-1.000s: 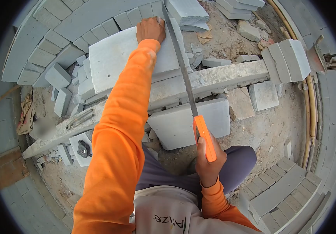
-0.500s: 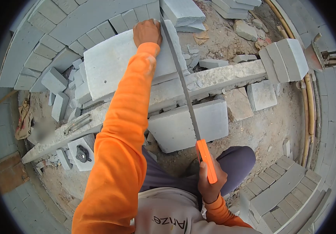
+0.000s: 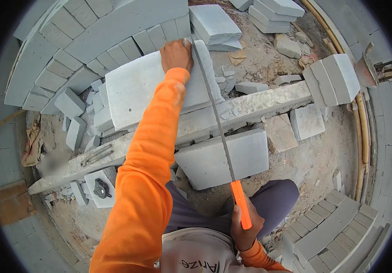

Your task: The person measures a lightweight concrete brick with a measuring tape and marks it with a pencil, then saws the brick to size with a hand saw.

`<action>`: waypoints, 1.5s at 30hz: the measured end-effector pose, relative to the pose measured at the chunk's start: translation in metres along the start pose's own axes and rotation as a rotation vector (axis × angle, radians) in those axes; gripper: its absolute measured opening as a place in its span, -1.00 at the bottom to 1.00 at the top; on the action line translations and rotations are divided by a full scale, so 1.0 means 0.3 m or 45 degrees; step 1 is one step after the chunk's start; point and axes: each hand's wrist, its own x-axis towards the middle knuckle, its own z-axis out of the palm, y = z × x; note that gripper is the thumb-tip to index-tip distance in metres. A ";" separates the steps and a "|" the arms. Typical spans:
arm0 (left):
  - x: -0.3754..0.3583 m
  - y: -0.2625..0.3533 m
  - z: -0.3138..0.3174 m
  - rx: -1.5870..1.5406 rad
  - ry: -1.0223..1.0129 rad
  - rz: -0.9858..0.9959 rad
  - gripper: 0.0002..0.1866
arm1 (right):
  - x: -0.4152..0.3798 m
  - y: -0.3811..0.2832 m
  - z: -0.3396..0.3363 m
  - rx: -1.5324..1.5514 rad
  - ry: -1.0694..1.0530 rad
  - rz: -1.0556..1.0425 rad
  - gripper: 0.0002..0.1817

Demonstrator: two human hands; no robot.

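Observation:
My right hand (image 3: 247,223) is closed around the orange handle (image 3: 241,204) of a handsaw, low in front of my body. The long blade (image 3: 219,123) points away from me and lies across the right part of a pale grey lightweight concrete block (image 3: 137,86). At that block's far edge, my left hand (image 3: 177,55) grips it with fingers curled over, right beside the blade's far end. The block rests over a long rough concrete beam (image 3: 262,101). Nearer to me, another grey block (image 3: 223,157) leans below the beam, under the saw.
Stacked blocks (image 3: 128,50) form a wall at the far left. Offcuts (image 3: 75,132) litter the ground beside it. A black tool (image 3: 101,188) lies on a small block at left. More blocks (image 3: 332,79) stand on the beam's right end, near bamboo poles (image 3: 362,136).
The whole scene has shifted downward as my head moved. The saw handle has come slightly closer to my body. Both hands keep their holds.

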 end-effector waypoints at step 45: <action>-0.034 0.031 -0.039 -0.019 -0.031 -0.017 -0.63 | 0.141 -0.030 0.088 0.162 0.010 0.240 -0.66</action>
